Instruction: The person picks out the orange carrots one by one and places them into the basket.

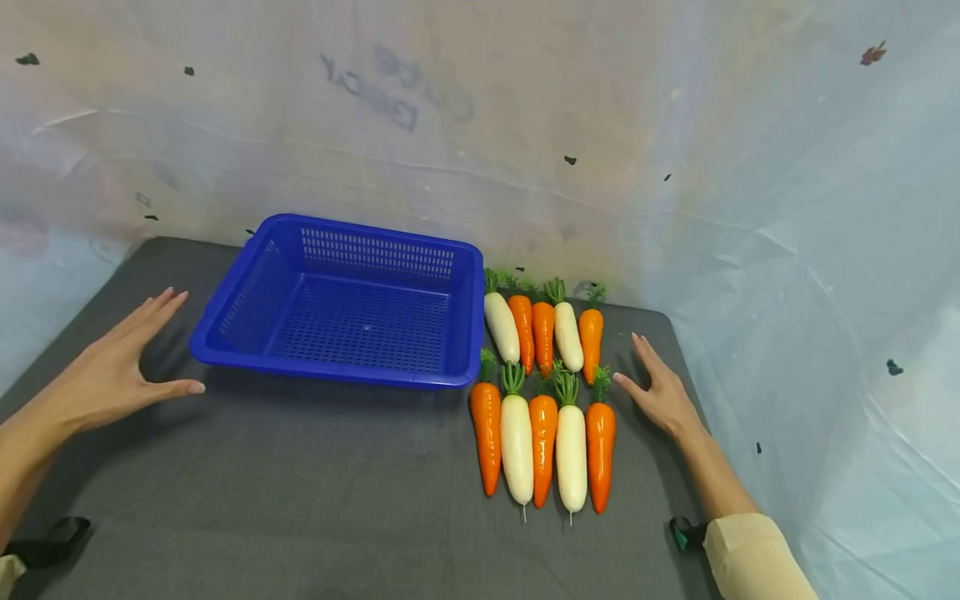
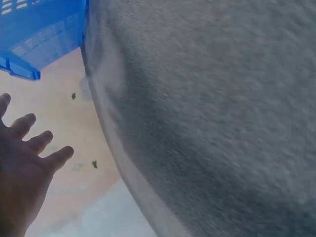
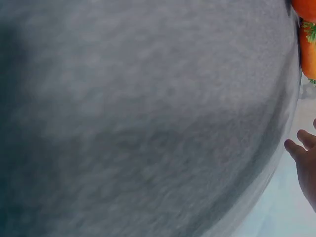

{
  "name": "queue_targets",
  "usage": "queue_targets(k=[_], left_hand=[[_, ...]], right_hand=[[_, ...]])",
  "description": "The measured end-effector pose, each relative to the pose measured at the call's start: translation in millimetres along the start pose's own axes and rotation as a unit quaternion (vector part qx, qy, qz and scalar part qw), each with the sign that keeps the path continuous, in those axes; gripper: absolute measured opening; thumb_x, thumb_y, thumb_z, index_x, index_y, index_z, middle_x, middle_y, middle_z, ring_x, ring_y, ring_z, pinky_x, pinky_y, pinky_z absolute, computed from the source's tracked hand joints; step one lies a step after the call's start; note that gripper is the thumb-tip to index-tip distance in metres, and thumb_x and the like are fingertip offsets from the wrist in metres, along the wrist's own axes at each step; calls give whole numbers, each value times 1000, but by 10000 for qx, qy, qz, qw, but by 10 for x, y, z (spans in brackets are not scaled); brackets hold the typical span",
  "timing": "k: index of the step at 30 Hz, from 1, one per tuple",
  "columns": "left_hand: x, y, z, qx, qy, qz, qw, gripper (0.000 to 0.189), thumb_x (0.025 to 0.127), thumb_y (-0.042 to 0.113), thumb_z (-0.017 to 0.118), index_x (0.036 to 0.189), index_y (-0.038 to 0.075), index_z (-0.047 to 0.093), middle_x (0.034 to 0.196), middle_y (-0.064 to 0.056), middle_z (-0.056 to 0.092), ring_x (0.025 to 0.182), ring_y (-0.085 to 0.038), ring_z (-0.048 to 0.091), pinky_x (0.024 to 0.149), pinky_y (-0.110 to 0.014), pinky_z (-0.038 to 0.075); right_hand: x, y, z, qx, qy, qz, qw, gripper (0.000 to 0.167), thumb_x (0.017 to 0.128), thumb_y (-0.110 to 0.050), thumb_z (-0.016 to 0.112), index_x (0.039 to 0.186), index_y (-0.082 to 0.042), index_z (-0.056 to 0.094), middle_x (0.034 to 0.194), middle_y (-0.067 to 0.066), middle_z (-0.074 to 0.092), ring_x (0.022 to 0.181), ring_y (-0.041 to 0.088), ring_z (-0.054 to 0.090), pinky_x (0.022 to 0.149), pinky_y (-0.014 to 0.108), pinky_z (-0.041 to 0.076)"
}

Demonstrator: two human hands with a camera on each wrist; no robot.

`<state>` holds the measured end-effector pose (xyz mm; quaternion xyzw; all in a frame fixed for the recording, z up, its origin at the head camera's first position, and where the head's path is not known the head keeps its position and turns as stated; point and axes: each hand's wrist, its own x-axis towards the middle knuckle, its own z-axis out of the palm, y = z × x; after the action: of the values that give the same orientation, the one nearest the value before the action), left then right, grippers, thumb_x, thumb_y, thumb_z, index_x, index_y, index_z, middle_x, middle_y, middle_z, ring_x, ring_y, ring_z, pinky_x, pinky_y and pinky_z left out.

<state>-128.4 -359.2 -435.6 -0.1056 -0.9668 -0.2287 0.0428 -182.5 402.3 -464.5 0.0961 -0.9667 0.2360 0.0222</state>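
Note:
A blue plastic basket (image 1: 360,377) with slotted walls stands at the back of the grey table, with nothing in it. My left hand (image 1: 112,367) is held to its left, fingers extended and thumb apart, not touching it; the left wrist view also shows this hand (image 2: 27,158) near the basket (image 2: 59,34). Right of the basket lie two rows of orange carrots (image 1: 601,454) and white radishes (image 1: 517,450) with green tops. Beside their right edge is my right hand (image 1: 663,400), fingers spread and holding nothing. The right wrist view catches part of that hand (image 3: 307,165) and a carrot (image 3: 308,52).
The grey table (image 1: 300,492) ends at a translucent plastic sheet (image 1: 525,108) that hangs behind and to the right, marked with dark flecks and faint writing. A dark strap (image 1: 52,542) is at the left wrist, and another strap (image 1: 686,533) at the right.

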Motion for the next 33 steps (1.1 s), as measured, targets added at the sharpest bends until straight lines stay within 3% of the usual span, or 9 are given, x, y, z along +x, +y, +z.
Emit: queue_targets(k=[8, 16, 20, 26, 33], left_hand=[[124, 109, -25, -574, -446, -188, 9972, 126, 73, 36, 88, 161, 29, -3, 166, -16, -1, 142, -58, 12, 98, -81, 17], [361, 290, 16, -916, -753, -72, 9929, 121, 78, 35, 84, 160, 29, -3, 158, -34, 16, 133, -63, 27, 97, -79, 24], [390, 328, 41, -995, -907, -28, 9909, 119, 80, 34, 83, 160, 27, -5, 152, -41, 22, 124, -64, 37, 91, -77, 32], [393, 334, 33, -1228, -1048, -91, 9868, 117, 84, 34, 79, 159, 28, -11, 150, -44, 20, 124, -65, 36, 91, -77, 32], [445, 326, 26, -1311, -1046, -292, 9854, 115, 87, 36, 76, 158, 30, -15, 155, -41, 10, 128, -68, 27, 93, -81, 27]], right_hand=[[115, -133, -40, 625, 195, 64, 9978, 78, 97, -41, 63, 159, -36, 16, 159, 17, 32, 132, 46, 46, 102, 63, 41], [232, -187, -113, 1171, 282, 38, 9927, 75, 97, -33, 65, 158, -36, 21, 157, 16, 35, 128, 43, 51, 98, 57, 47], [302, -224, -89, 1330, 4, 182, 9910, 78, 96, -36, 66, 159, -32, 20, 158, 16, 33, 127, 40, 54, 96, 57, 48], [434, -275, -41, 1585, -409, 427, 9856, 79, 96, -32, 67, 159, -32, 20, 157, 16, 34, 125, 40, 55, 96, 60, 47], [573, -315, -30, 1876, -777, 538, 9777, 78, 97, -25, 67, 160, -22, 20, 157, 20, 32, 128, 44, 51, 100, 62, 44]])
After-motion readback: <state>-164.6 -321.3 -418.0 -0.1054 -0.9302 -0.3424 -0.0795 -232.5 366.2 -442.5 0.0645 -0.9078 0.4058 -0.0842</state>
